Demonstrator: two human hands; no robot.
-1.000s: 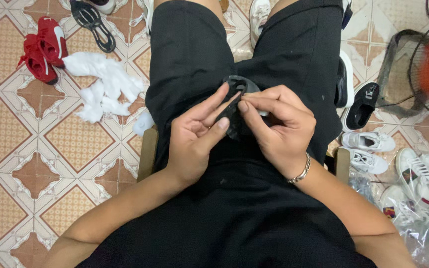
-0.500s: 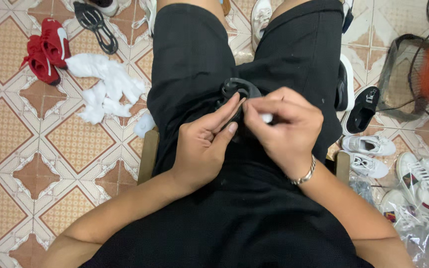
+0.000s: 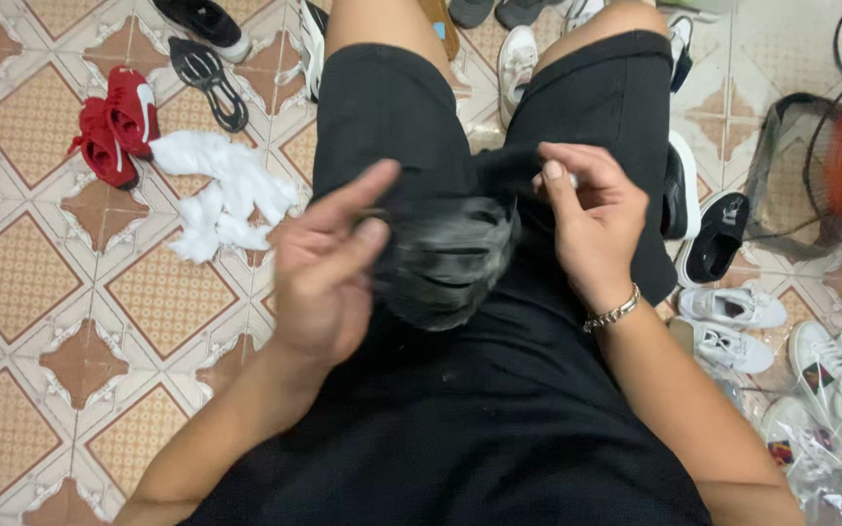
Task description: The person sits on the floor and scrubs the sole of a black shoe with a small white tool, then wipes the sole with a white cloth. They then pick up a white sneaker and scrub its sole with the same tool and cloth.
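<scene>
Shoe [image 3: 445, 255], dark and blurred, on lap between hands; left hand [image 3: 328, 268] gripping its side; right hand [image 3: 587, 219] pinching its upper edge; seemingly mid-handling; firmer hold needed next.

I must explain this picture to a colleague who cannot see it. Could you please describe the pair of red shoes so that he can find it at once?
Start from the tiled floor left of the seated person's black shorts. Near the upper left corner, beside the heap of crumpled white paper, lies the pair of red shoes. It is the only red footwear; the other shoes around are black, white or grey.
</scene>
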